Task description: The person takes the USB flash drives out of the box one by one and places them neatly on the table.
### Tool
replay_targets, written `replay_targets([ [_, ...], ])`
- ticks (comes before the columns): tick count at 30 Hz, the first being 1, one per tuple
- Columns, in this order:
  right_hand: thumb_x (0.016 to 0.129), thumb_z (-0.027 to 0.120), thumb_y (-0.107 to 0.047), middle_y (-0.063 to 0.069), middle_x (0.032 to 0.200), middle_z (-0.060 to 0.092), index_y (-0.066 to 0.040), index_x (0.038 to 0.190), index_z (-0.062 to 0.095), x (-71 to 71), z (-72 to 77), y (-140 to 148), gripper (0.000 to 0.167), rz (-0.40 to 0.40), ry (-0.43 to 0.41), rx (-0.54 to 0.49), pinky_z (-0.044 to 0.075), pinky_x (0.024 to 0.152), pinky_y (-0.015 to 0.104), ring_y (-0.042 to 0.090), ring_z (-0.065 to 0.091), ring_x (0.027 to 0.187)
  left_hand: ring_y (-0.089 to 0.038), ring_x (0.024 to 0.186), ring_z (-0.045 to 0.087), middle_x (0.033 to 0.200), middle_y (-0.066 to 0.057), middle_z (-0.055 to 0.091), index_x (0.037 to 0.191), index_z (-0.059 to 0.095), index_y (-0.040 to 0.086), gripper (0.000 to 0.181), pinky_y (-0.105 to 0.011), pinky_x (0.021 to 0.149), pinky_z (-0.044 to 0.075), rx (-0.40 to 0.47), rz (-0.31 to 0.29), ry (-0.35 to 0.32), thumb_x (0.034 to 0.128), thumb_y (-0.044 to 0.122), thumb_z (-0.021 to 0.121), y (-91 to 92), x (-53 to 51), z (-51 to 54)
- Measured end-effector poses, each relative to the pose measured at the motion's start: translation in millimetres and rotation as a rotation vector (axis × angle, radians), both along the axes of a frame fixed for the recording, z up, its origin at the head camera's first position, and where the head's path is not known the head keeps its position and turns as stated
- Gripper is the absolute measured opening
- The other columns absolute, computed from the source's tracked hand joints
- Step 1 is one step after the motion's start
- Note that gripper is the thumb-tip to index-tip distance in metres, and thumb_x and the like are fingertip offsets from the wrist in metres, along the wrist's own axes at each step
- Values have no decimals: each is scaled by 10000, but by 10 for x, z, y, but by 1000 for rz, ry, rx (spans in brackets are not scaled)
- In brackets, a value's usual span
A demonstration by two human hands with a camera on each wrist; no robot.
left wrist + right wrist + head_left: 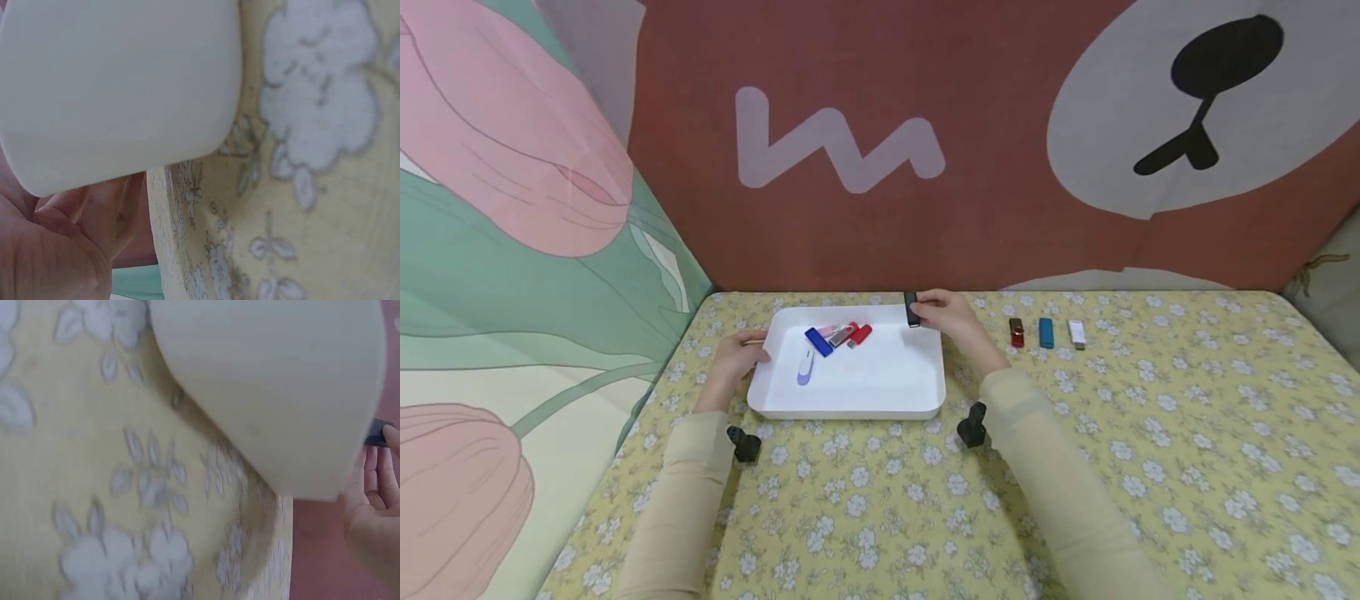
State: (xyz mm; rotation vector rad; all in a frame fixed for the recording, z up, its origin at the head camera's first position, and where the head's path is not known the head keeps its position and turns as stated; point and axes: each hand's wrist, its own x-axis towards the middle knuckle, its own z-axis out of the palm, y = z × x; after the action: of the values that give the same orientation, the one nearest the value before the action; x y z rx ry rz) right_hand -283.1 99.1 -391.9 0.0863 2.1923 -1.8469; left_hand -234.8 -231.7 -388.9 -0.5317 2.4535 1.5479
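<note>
A yellow cloth (880,508) with white flowers is lying in front of a big red-brown wall (992,192), which is showing a black nose (1227,55) and a pale zigzag. Pink flowers (535,150) are filling the left wall. On the cloth, a white tray (880,379) is holding little USB sticks (818,342). The right hand (950,318) is pinching a black USB stick (912,310) above the tray's far right corner. The left hand (735,364) is touching the tray's left side; I can't tell if it's gripping. Three more sticks (1046,333) are lying to the right.
</note>
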Motion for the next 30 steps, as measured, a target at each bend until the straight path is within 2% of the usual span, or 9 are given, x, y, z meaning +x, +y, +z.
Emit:
replay_targets([
  [9,971,546,-182,200,1397,463,-35,1408,424,62,70,302,477,-6,27,-15,455,1031,434,326,549,1183,-347,1236,517,1414,-233,471,1406,452,32,522,-318,825,486,-13,6,-5,886,11,489,-2,0,-7],
  [14,981,520,-152,214,1369,456,-43,1442,378,61,49,488,494,10,76,-41,437,1041,474,158,602,993,-342,1229,523,1412,-224,481,1406,456,43,525,-318,823,477,-17,13,-10,883,11,491,5,-13,8],
  [17,982,521,-161,205,1358,449,-44,1453,362,82,38,609,511,12,100,-24,430,1045,484,42,581,888,-339,1228,524,1410,-219,485,1407,457,47,528,-323,828,477,-20,17,-14,881,13,493,3,-21,4],
  [21,980,525,-165,186,1369,418,-47,1466,335,94,23,792,535,2,87,0,425,1054,466,22,559,898,-330,1226,524,1407,-212,489,1405,462,54,526,-320,823,477,-21,24,-19,882,14,497,1,-37,-7],
  [26,985,512,-172,102,1287,427,-63,1489,294,110,6,1045,560,2,47,35,430,1051,442,23,564,877,-311,1183,548,1395,-199,505,1398,473,63,528,-265,737,461,-30,32,-19,873,16,507,4,-47,-20],
  [30,991,504,-182,129,1330,403,-66,1513,241,122,-4,1227,596,18,46,83,430,1057,410,-6,549,877,-287,1141,563,1383,-191,518,1389,484,64,526,-236,696,447,-34,38,-16,866,14,519,9,-47,-28],
])
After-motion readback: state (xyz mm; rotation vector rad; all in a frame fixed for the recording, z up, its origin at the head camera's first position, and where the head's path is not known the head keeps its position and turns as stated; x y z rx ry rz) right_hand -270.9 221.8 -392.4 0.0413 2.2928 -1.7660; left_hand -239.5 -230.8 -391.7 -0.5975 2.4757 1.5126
